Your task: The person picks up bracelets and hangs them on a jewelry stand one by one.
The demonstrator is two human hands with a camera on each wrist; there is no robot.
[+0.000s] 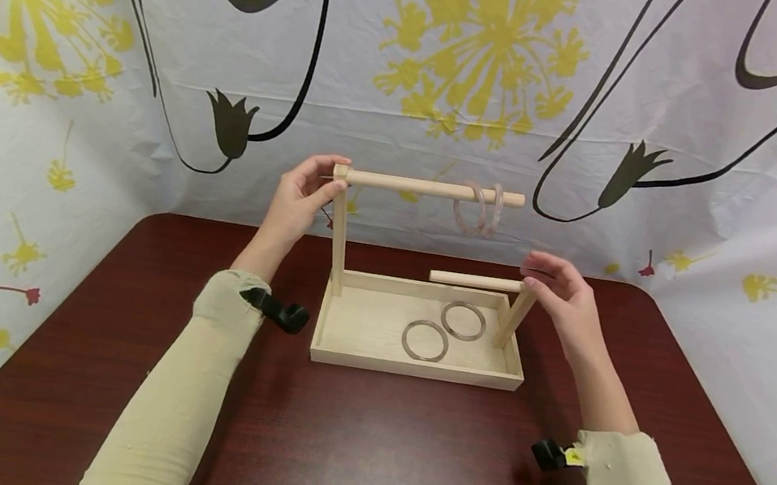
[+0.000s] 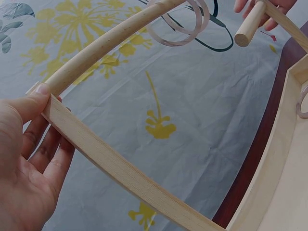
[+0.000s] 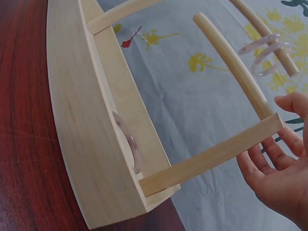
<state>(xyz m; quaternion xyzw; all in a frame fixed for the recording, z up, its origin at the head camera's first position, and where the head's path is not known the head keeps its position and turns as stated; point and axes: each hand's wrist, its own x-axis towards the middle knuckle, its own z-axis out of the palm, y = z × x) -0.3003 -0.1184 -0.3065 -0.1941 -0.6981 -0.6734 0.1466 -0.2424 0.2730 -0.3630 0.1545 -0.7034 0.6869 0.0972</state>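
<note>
My left hand (image 1: 295,202) pinches the top corner of the wooden stand's tall post (image 1: 338,240), thumb in front and fingers behind. From that corner a long bar (image 1: 403,184) runs right, with two pale bangles (image 1: 496,212) hanging near its free end. My right hand (image 1: 567,307) is at the top of the shorter post (image 1: 515,317); in the right wrist view its fingers (image 3: 272,154) lie loosely behind the post and the thumb stands apart from it. A short bar (image 1: 475,281) points left from there. Two more bangles (image 1: 422,359) lie flat in the stand's tray (image 1: 416,369).
The stand is on a dark red-brown table (image 1: 361,452), close to its back edge. A white cloth (image 1: 301,124) with yellow flowers and dark stems hangs behind and at both sides. Each wrist carries a black camera mount (image 1: 276,310).
</note>
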